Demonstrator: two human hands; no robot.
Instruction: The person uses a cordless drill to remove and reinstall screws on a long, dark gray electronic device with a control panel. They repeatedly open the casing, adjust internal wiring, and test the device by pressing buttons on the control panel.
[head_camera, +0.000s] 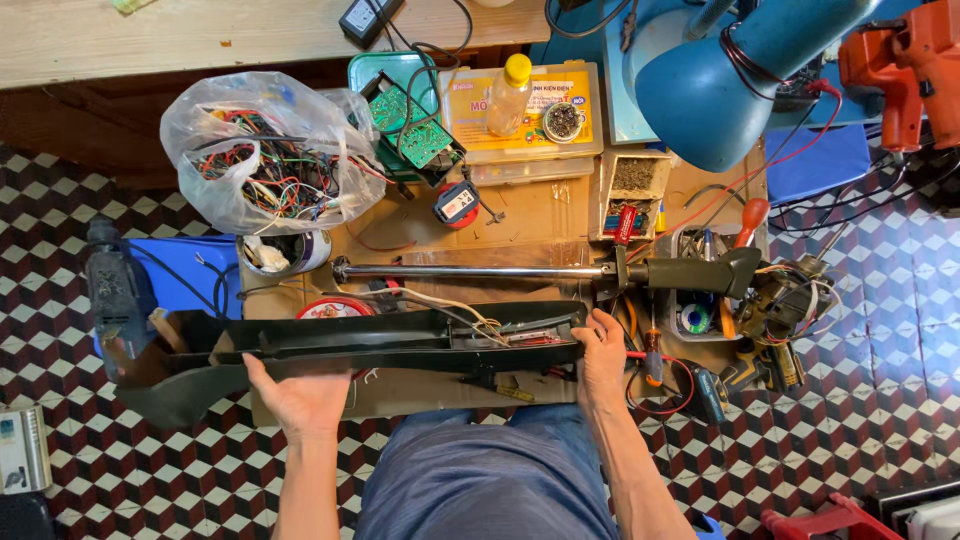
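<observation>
A person's left hand cups the underside of a long black plastic housing lying across the cardboard-covered tabletop, while the right hand pinches its wired end. Steady support at both ends looks wise, sparing the thin wires. Beyond lie a metal rod and a bag of wires.

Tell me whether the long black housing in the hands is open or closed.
Open. The long black housing lies with its hollow side up, wires and inner parts showing along its channel; the left hand and right hand grip it.
</observation>
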